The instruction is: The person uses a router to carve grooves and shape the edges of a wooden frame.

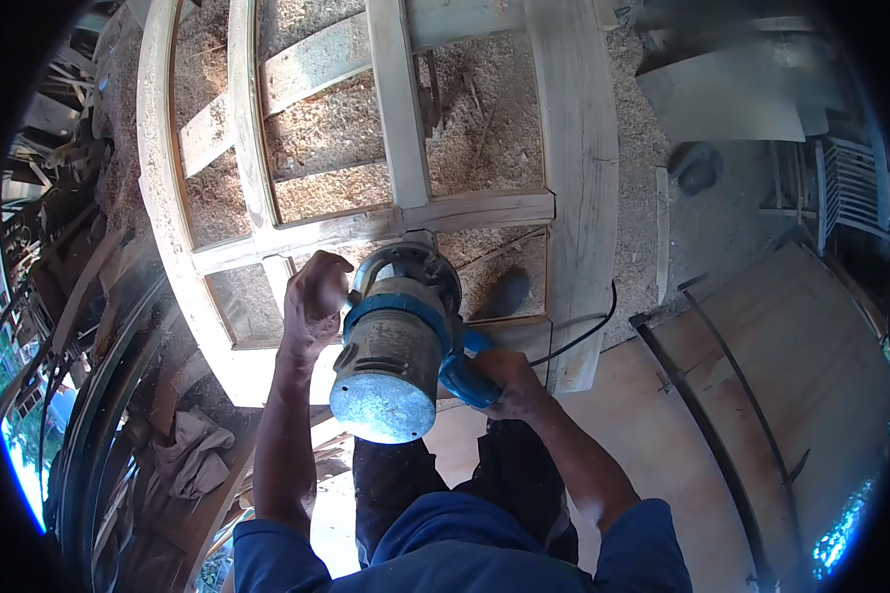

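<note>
A wood router (394, 341) with a grey metal body and blue collar rests over a light wooden panel frame (578, 178), near its lower cross rail (336, 229). My left hand (316, 296) is closed at the router's left side, round a grip mostly hidden by the fingers. On the other side, my right hand (509, 381) wraps the router's blue handle (468, 381). The bit is hidden beneath the router's base. From near my right hand, a black cord (583, 336) curves up over the frame's right stile.
Sawdust and shavings (326, 128) lie within and around the frame. Scrap wood strips (69, 296) pile up on the left, with a crumpled cloth (196, 455) near them. At right lie a large brown board (761, 346), a dark curved strip (702, 425) and a white slatted rack (848, 188).
</note>
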Action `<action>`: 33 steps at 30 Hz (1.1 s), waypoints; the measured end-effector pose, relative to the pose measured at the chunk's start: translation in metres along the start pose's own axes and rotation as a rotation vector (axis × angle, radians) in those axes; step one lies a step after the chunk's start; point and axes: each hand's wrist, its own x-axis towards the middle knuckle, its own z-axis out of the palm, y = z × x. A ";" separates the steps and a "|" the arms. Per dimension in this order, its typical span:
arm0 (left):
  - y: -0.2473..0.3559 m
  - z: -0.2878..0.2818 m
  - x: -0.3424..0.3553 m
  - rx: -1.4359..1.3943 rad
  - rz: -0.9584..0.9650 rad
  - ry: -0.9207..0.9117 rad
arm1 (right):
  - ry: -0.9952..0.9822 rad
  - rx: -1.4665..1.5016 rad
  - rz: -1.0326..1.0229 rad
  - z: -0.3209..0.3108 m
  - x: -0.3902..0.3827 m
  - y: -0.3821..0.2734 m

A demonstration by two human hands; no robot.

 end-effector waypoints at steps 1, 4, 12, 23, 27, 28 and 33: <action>0.001 0.001 -0.001 0.009 0.006 0.002 | 0.002 0.000 -0.001 0.001 -0.002 0.001; 0.001 0.002 -0.006 -0.009 -0.027 -0.002 | -0.006 -0.016 0.002 0.002 -0.005 0.001; 0.001 0.006 -0.015 0.002 -0.001 0.024 | -0.001 -0.020 -0.006 0.007 -0.014 0.001; 0.014 0.008 -0.027 -0.093 -0.084 -0.011 | -0.011 -0.032 0.002 0.013 -0.031 0.004; 0.015 0.010 -0.034 -0.108 -0.121 -0.003 | -0.017 -0.023 0.013 0.015 -0.037 0.006; 0.016 0.010 -0.036 -0.109 -0.120 -0.004 | -0.019 -0.022 0.011 0.016 -0.039 0.007; 0.019 0.011 -0.047 -0.113 -0.165 -0.002 | -0.054 -0.025 0.020 0.014 -0.045 0.007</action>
